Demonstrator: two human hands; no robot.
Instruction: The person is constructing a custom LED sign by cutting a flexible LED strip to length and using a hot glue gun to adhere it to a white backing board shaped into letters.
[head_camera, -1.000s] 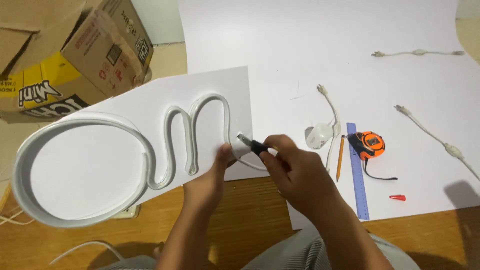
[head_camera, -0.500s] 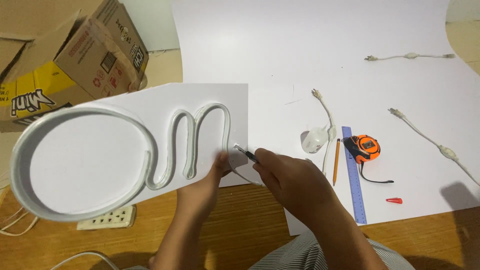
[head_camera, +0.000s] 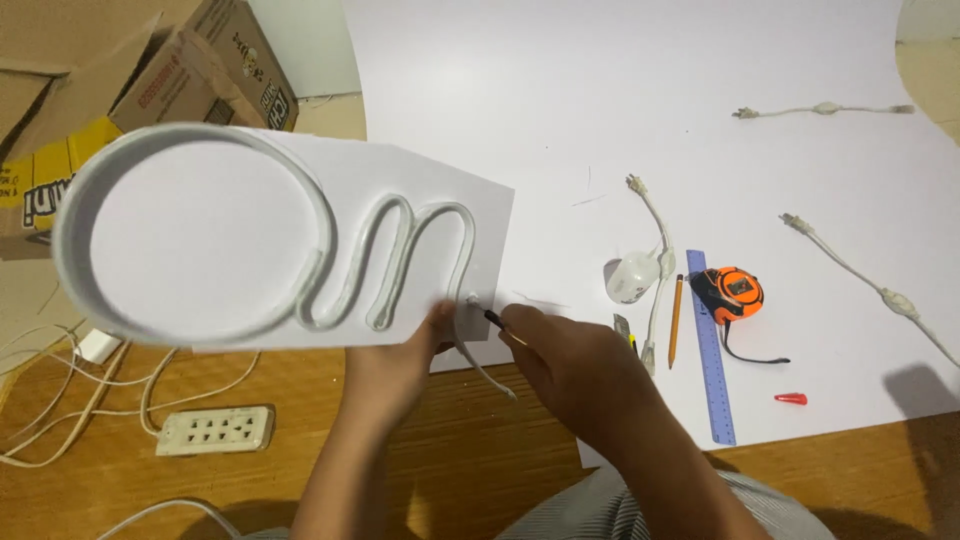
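My left hand (head_camera: 395, 365) grips the lower edge of a white board (head_camera: 190, 235) and holds it raised and tilted. A white tube (head_camera: 385, 265) runs over the board in a big ring and a wavy line. The tube's end sits by the board's lower right corner, where a thin white wire (head_camera: 487, 375) hangs down. My right hand (head_camera: 570, 365) is shut on a small dark tool (head_camera: 497, 321) whose tip points at that tube end.
A large white sheet (head_camera: 620, 100) covers the wooden floor. On it lie a blue ruler (head_camera: 710, 350), a pencil (head_camera: 677, 320), an orange tape measure (head_camera: 733, 292), a white tape roll (head_camera: 632, 280), corded switches (head_camera: 860, 275) and a red cap (head_camera: 790, 399). A power strip (head_camera: 215, 430) and cardboard boxes (head_camera: 150, 70) are at left.
The board has been lifted and swung up toward the camera, uncovering the power strip and cables on the floor. Both hands have moved with it, the tool staying at the tube end.
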